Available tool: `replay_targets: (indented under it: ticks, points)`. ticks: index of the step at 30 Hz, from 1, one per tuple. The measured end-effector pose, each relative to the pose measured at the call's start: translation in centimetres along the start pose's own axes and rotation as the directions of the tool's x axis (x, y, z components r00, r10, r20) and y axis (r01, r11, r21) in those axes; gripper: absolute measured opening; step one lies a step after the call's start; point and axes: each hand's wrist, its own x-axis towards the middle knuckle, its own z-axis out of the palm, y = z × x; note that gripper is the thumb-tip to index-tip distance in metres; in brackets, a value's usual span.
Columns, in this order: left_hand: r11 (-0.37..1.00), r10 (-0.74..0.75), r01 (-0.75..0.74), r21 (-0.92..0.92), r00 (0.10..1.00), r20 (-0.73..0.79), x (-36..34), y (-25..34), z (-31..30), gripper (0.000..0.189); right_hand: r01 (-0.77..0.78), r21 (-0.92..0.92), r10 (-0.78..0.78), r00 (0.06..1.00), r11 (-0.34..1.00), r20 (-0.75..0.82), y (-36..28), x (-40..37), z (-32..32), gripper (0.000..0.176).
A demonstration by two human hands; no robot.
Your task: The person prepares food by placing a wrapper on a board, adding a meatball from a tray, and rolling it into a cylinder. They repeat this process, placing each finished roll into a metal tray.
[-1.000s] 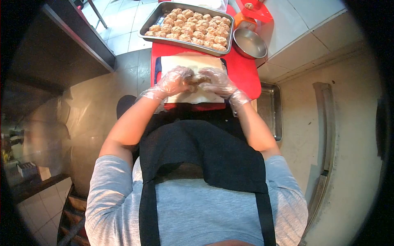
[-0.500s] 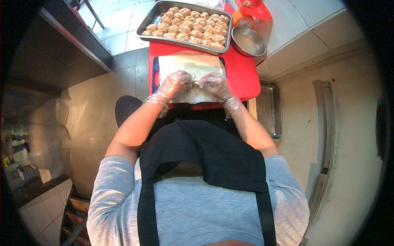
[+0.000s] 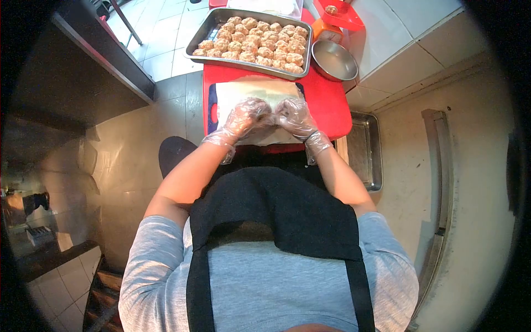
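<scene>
Both hands wear clear plastic gloves and work close together over a pale, thin sheet [image 3: 235, 94] on a dark blue cutting board [image 3: 212, 105]. My left hand [image 3: 249, 115] is closed, its fingers curled inward above the middle of the sheet. My right hand [image 3: 295, 117] is closed too, its fingertips bent toward the left hand. What the fingers grip is hidden by the gloves and knuckles. Beyond the board stands a metal tray [image 3: 194, 57] with rows of lumpy, pale orange balls [image 3: 251, 42].
The board lies on a red table [image 3: 332, 110]. A round metal bowl [image 3: 334, 61] stands right of the tray, by an orange scale [image 3: 327, 31] with a red pan [image 3: 349, 16] holding one ball. An oblong metal tray [image 3: 366, 149] sits lower right, beside the wall.
My hands have drawn slightly apart, and the fingers have shifted above the sheet. The view has tilted a little, so the table and tray appear slightly lower.
</scene>
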Motion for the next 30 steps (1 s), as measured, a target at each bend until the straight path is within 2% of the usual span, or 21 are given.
replay_targets:
  ticks: [2,3,6,9,12,15,18,19,20,22,24,25,28,30]
  points:
    - [0.991,-0.132,0.129,0.045,0.989,0.069,0.7,2.7,-1.2,0.034,0.084,-0.196,-0.113,0.983,0.977,-0.143,0.0,-0.6,0.6,0.034]
    - [0.991,-0.124,0.119,0.063,0.989,0.081,0.9,2.7,-0.8,0.039,0.1,-0.207,-0.111,0.993,0.973,-0.043,-0.5,-0.9,-0.1,0.041]
    - [0.982,-0.166,0.147,0.116,0.969,0.184,1.2,1.8,0.3,0.039,0.012,-0.112,0.012,0.978,0.994,0.206,1.4,-0.6,-0.1,0.041]
    - [0.999,0.0,-0.008,0.051,0.99,0.14,0.8,0.8,-0.1,0.036,0.061,-0.017,-0.055,0.969,0.998,0.241,2.5,0.0,-0.8,0.038]
    - [0.982,-0.157,0.162,-0.092,0.986,0.061,0.6,1.8,-0.2,0.031,0.184,-0.083,-0.183,0.983,0.979,0.021,0.5,0.0,-1.5,0.027]
    - [0.982,-0.154,0.157,-0.105,0.988,0.03,0.1,1.0,-0.4,0.03,0.163,0.16,-0.157,0.986,0.974,-0.049,-2.2,-0.3,-1.0,0.022]
    - [0.987,-0.141,0.143,-0.068,0.989,0.034,0.2,1.7,-0.9,0.031,0.04,0.176,-0.038,0.999,0.984,-0.02,-1.1,-0.6,0.5,0.021]
    - [0.984,-0.155,0.162,-0.071,0.984,0.089,0.6,1.7,-0.9,0.032,-0.018,0.079,0.013,0.998,0.997,0.062,-0.5,-0.6,0.8,0.026]
    - [0.977,-0.201,0.206,-0.05,0.975,0.096,0.8,2.2,-0.6,0.031,0.015,0.024,-0.015,1.0,1.0,0.004,-0.1,-0.8,1.4,0.027]
    - [0.987,-0.152,0.155,-0.032,0.985,0.077,0.9,1.9,-0.4,0.027,0.075,-0.096,-0.084,0.992,0.993,-0.097,0.4,-0.6,2.5,0.03]
    - [0.99,-0.12,0.121,-0.072,0.993,0.018,0.7,1.6,0.1,0.025,0.074,-0.024,-0.074,0.997,0.997,-0.035,-1.1,-0.3,1.3,0.033]
    - [0.983,-0.143,0.146,-0.11,0.989,0.027,0.8,1.7,-0.1,0.026,0.051,-0.064,-0.053,0.998,0.997,-0.034,-1.1,-0.1,1.7,0.026]
    - [0.96,-0.273,0.28,-0.015,0.946,0.173,1.1,2.6,-1.5,0.021,0.137,-0.123,-0.15,0.984,0.983,-0.101,0.0,0.2,2.9,0.02]
    - [0.97,-0.206,0.223,-0.102,0.967,0.15,0.4,2.1,-1.3,0.017,0.181,-0.154,-0.198,0.974,0.971,-0.11,0.8,0.2,2.8,0.02]
